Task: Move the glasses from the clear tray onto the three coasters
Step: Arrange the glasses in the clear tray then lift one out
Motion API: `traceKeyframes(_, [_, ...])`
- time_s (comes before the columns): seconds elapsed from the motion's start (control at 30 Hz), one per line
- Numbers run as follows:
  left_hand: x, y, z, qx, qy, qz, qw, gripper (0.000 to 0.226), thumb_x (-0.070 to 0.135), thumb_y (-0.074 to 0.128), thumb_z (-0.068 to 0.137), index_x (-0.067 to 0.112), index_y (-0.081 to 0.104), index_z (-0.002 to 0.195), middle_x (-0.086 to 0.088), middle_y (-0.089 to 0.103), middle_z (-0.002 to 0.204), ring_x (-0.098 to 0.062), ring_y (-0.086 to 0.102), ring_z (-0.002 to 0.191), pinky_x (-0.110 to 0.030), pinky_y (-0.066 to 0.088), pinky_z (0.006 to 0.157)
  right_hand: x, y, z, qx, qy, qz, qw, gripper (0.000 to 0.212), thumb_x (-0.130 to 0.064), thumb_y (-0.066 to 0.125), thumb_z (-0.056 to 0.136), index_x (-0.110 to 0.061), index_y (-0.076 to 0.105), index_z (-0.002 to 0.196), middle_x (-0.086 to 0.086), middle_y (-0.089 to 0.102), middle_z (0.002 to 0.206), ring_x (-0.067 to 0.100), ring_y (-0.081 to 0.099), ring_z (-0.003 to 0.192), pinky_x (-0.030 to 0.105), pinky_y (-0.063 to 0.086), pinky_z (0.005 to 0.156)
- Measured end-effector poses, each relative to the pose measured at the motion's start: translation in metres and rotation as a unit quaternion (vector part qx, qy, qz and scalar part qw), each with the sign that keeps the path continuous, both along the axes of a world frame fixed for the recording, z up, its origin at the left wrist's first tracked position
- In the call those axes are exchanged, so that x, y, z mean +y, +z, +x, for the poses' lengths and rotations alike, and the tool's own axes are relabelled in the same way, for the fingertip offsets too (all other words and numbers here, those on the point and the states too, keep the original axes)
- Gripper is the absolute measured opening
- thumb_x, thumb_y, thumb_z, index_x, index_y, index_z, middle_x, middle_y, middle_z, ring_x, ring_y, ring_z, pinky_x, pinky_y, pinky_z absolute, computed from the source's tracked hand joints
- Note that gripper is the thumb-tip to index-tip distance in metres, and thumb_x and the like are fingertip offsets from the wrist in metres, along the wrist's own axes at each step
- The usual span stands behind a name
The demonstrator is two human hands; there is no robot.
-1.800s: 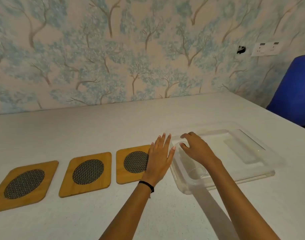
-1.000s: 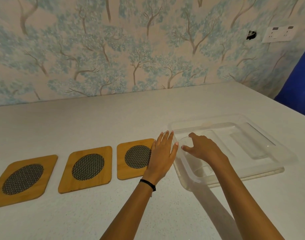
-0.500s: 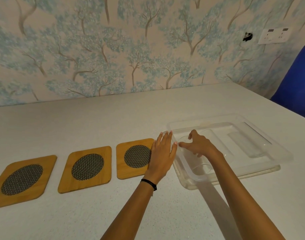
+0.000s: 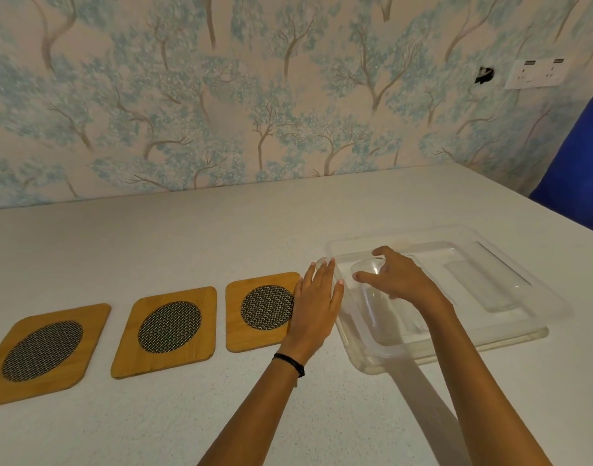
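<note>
Three bamboo coasters with dark mesh centres lie in a row on the white table: left (image 4: 43, 351), middle (image 4: 169, 327), right (image 4: 261, 309). Nothing stands on them. A clear plastic tray (image 4: 524, 326) sits to their right. In its left part stands a clear glass (image 4: 376, 299), and my right hand (image 4: 397, 277) grips its rim from above, thumb on the near side. Another clear glass (image 4: 483, 285) lies on its side in the tray's right part. My left hand (image 4: 317, 297) rests flat, fingers apart, on the right coaster's edge beside the tray.
A wall with tree-patterned wallpaper (image 4: 254, 95) runs along the table's far edge, with a white socket plate (image 4: 534, 74). A blue chair back (image 4: 581, 163) stands past the table's right corner.
My right hand has closed its fingers around the rim of the glass in the tray's left part and raised it slightly. My left hand has stayed flat beside the tray.
</note>
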State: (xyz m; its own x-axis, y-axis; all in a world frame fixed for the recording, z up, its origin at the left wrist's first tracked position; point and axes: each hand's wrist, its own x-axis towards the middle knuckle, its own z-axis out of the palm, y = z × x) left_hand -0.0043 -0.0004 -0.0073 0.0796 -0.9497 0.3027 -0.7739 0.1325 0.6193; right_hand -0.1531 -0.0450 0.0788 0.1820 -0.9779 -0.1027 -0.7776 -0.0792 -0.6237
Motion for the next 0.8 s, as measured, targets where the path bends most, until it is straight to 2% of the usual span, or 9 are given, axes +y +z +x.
traceKeyframes(0.1, [0.001,0.001,0.0,0.005,-0.002,0.001,1.0,0.051,0.044,0.021,0.099,0.027,0.014,0.147,0.003,0.02,0.157,-0.013,0.005,0.146,-0.038,0.003,0.118,-0.002,0.004,-0.004,-0.008,0.003,-0.006,1.0,0.074,-0.05,0.067,0.075,-0.02,0.037,0.136,0.012,0.049,0.137,0.031,0.053,0.117,0.046,0.05,0.095])
traceKeyframes(0.27, [0.0,0.0,0.001,-0.007,-0.003,0.003,1.0,0.052,0.045,0.02,0.099,0.027,0.013,0.147,0.003,0.019,0.157,-0.014,0.003,0.146,-0.038,0.002,0.118,0.002,0.013,-0.009,-0.015,0.017,-0.052,0.998,0.077,-0.048,0.068,0.075,-0.021,0.035,0.139,0.012,0.048,0.137,0.027,0.053,0.117,0.038,0.044,0.093])
traceKeyframes(0.5, [-0.001,0.001,0.003,-0.006,0.003,-0.006,1.0,0.054,0.049,0.02,0.097,0.027,0.017,0.146,0.003,0.021,0.157,-0.014,0.004,0.146,-0.042,0.008,0.12,0.015,0.03,-0.011,0.006,0.033,-0.097,0.995,0.08,-0.042,0.072,0.073,-0.02,0.035,0.14,0.011,0.044,0.137,0.029,0.054,0.116,0.041,0.047,0.095])
traceKeyframes(0.6, [-0.001,0.001,0.003,-0.014,0.003,-0.004,1.0,0.055,0.049,0.019,0.097,0.026,0.016,0.147,0.003,0.019,0.157,-0.014,0.002,0.146,-0.04,0.007,0.119,0.016,0.035,-0.014,0.005,0.037,-0.1,0.994,0.074,-0.041,0.072,0.074,-0.018,0.04,0.137,0.01,0.045,0.134,0.026,0.055,0.112,0.038,0.047,0.092])
traceKeyframes(0.7, [-0.002,0.002,0.003,-0.024,-0.001,-0.004,1.0,0.054,0.048,0.021,0.097,0.026,0.015,0.147,0.004,0.012,0.159,-0.013,-0.001,0.146,-0.037,0.002,0.118,0.016,0.04,-0.021,0.004,0.048,-0.101,0.994,0.063,-0.039,0.07,0.076,-0.018,0.047,0.131,0.008,0.049,0.127,0.018,0.056,0.098,0.031,0.046,0.083])
traceKeyframes(0.8, [-0.001,0.005,0.002,-0.019,-0.007,-0.001,1.0,0.053,0.045,0.022,0.099,0.025,0.014,0.147,0.006,0.01,0.159,-0.01,-0.001,0.146,-0.035,0.002,0.118,0.015,0.044,-0.032,-0.001,0.057,-0.099,0.993,0.054,-0.034,0.069,0.079,-0.019,0.05,0.127,0.007,0.053,0.119,0.017,0.057,0.093,0.03,0.046,0.081])
